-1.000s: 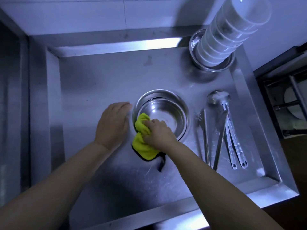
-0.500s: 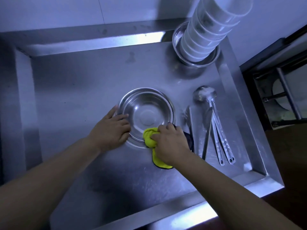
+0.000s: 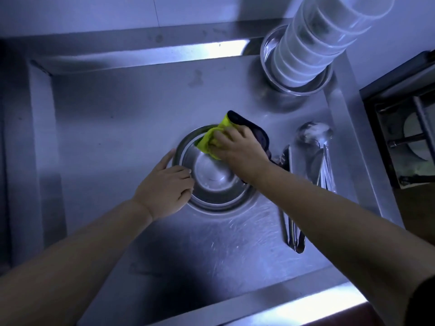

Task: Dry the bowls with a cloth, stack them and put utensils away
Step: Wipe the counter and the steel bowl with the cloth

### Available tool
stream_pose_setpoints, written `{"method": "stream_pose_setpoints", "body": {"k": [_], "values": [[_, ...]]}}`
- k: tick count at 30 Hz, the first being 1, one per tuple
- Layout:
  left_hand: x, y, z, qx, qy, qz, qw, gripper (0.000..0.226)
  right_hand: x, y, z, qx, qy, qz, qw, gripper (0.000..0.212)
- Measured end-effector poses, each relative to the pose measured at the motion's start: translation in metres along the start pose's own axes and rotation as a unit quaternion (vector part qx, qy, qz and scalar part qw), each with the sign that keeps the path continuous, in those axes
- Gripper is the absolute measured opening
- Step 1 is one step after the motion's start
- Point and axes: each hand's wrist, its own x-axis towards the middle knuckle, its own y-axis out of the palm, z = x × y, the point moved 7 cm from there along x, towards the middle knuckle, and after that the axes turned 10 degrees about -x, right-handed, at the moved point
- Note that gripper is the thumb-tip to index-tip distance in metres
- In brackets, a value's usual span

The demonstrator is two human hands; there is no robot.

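A steel bowl (image 3: 213, 182) sits on the floor of the steel sink (image 3: 122, 118), near the middle. My left hand (image 3: 166, 187) holds its left rim, thumb outside and fingers curled over the edge. My right hand (image 3: 237, 150) grips a yellow cloth with a dark backing (image 3: 210, 141) and presses it against the bowl's far inner wall. Several steel utensils (image 3: 316, 161), a ladle among them, lie side by side to the right of the bowl; my right forearm hides part of them.
A tall leaning stack of white bowls (image 3: 313, 48) stands in a steel bowl (image 3: 270, 50) at the sink's back right corner. A dark stove with a grate (image 3: 404, 128) lies beyond the sink's right wall. Tiled wall runs behind.
My right hand has swept the cloth from the bowl's near rim round to its far inner side. My left hand stays on the left rim. The camera has shifted.
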Motion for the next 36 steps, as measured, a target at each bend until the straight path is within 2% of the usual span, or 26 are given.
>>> {"method": "stream_pose_setpoints", "body": {"k": [2, 4, 8, 11, 13, 15, 17, 20, 23, 27, 28, 31, 33, 36], "values": [[-0.001, 0.001, -0.001, 0.005, -0.002, 0.0, 1.0, 0.025, -0.008, 0.002, 0.007, -0.036, -0.014, 0.066, 0.997, 0.031], [0.0, 0.0, -0.001, 0.008, -0.004, -0.012, 1.0, 0.026, -0.026, 0.001, 0.011, -0.03, 0.01, 0.15, 0.988, 0.035], [0.001, -0.007, -0.003, -0.001, -0.001, -0.038, 0.999, 0.027, -0.051, -0.009, 0.041, 0.109, 0.039, 0.255, 0.96, 0.032], [0.001, -0.007, -0.002, -0.021, -0.001, -0.041, 0.999, 0.026, -0.049, -0.01, 0.068, 0.229, 0.043, 0.284, 0.93, 0.036], [0.001, -0.008, -0.002, -0.025, -0.002, -0.048, 0.999, 0.026, -0.05, -0.01, 0.067, 0.246, 0.037, 0.282, 0.927, 0.039], [0.001, -0.008, -0.002, -0.019, -0.004, -0.044, 0.999, 0.027, -0.059, -0.005, 0.053, 0.181, 0.014, 0.273, 0.945, 0.037], [0.0, -0.006, -0.002, -0.013, -0.002, -0.029, 0.999, 0.028, -0.063, -0.002, 0.031, 0.102, 0.009, 0.229, 0.968, 0.031], [-0.001, -0.004, -0.001, -0.008, 0.001, -0.021, 1.0, 0.029, -0.053, -0.001, -0.005, 0.009, 0.052, 0.169, 0.984, 0.016], [-0.002, -0.002, 0.002, -0.014, 0.0, -0.015, 1.0, 0.026, -0.024, -0.006, -0.022, 0.007, 0.083, 0.094, 0.992, 0.02], [-0.002, -0.001, 0.003, -0.005, -0.003, -0.008, 1.0, 0.024, 0.013, -0.014, -0.004, 0.026, 0.092, 0.048, 0.994, 0.025], [-0.003, -0.002, 0.002, -0.002, -0.002, -0.011, 1.0, 0.024, 0.017, -0.013, 0.007, 0.033, 0.076, 0.046, 0.996, 0.022], [-0.003, -0.004, -0.001, 0.007, 0.001, -0.014, 1.0, 0.026, 0.015, 0.0, 0.029, 0.033, 0.015, 0.104, 0.994, 0.04], [-0.002, -0.004, -0.001, 0.008, -0.005, -0.015, 1.0, 0.027, 0.007, -0.001, 0.02, 0.003, 0.036, 0.136, 0.99, 0.04], [-0.003, -0.005, -0.001, -0.002, -0.013, -0.023, 1.0, 0.029, -0.016, -0.003, 0.005, -0.007, 0.082, 0.167, 0.983, 0.028]]}}
